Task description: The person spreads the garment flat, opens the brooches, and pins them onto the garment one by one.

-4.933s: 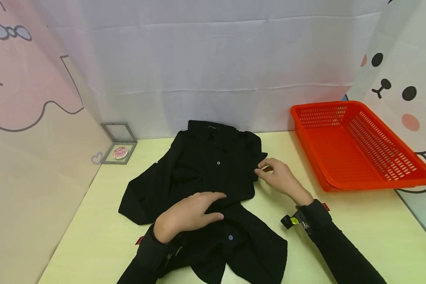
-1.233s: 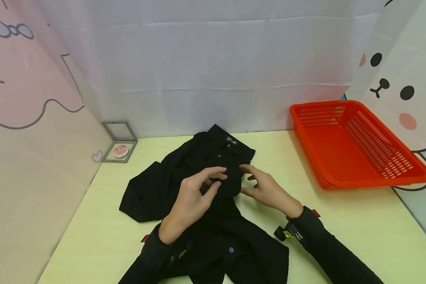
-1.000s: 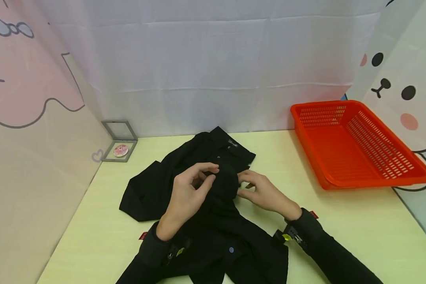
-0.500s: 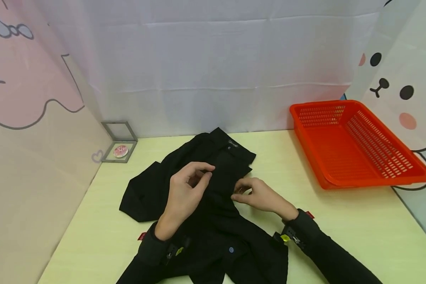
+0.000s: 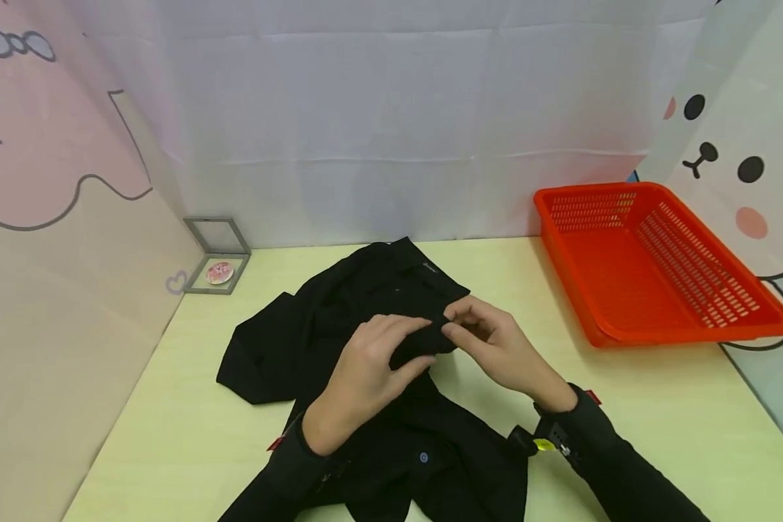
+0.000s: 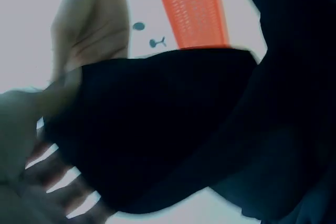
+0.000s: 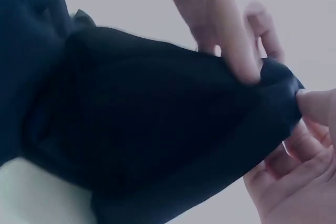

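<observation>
A black button-up shirt (image 5: 339,304) lies on the pale yellow table, its collar (image 5: 431,272) slanted at the far side and its hem spread toward the person. My right hand (image 5: 499,348) pinches a lifted part of the shirt near its right edge, below the collar. Beside it, my left hand (image 5: 368,370) holds the same cloth, thumb and fingers on opposite sides. In the right wrist view, the right thumb (image 7: 317,106) presses on the end of the cloth, while the left hand (image 7: 231,24) comes in from above. Dark cloth (image 6: 152,129) fills the middle of the left wrist view.
A red plastic basket (image 5: 665,290) stands at the right. At the back left is an open grey frame-like case (image 5: 196,284) with a round pink piece (image 5: 220,272) in it. A white curtain (image 5: 378,123) hangs behind the table.
The collar has turned from level to slanted and the shirt's right side has been drawn inward. In the last half second my right hand has moved up and right, my left hand rightward.
</observation>
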A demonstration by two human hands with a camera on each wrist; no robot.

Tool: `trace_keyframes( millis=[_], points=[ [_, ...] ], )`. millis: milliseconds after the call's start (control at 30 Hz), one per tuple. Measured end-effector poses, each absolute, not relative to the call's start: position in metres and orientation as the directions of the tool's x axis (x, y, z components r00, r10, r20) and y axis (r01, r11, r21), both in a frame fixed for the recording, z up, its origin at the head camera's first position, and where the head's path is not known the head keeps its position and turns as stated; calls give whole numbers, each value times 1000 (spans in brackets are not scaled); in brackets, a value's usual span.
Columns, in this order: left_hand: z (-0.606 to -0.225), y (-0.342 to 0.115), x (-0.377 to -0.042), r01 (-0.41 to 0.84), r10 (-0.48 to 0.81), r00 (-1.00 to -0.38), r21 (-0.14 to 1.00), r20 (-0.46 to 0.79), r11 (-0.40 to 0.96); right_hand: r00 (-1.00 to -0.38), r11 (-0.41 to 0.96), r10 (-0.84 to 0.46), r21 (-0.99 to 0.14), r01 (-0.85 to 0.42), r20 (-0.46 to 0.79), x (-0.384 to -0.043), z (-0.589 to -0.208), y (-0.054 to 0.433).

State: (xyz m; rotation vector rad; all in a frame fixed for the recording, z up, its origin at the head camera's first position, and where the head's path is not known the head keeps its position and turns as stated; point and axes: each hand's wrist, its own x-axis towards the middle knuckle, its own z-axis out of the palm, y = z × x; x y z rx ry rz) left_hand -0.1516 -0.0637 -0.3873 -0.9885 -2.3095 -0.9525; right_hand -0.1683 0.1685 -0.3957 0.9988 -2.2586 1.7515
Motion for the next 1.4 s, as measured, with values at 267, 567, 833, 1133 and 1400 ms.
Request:
trace_keyframes(
  millis=[267,567,833,1133,1400],
  points=[
    [-382,-70,-153,764,198,-622,531,758,366,-746,256,-550,-775,-578,375,-176,-410,159],
    [-372,-85,-155,707,162,-697,632,698,317,-809,469,-534,-710,-526,246,-194,-436,166],
    [-375,-93,-162,553,148,-801,621,580,556,-859,350,-373,-804,-481,352,-185,-387,190],
    [-383,-77,-153,683,534,-730,482,427,548,-819,470,-516,-717,-515,250,-175,-363,197],
    [-385,-100,-161,409,511,-854,485,-95,773,-937,776,-311,-527,-346,157,-167,-342,229]
  ],
)
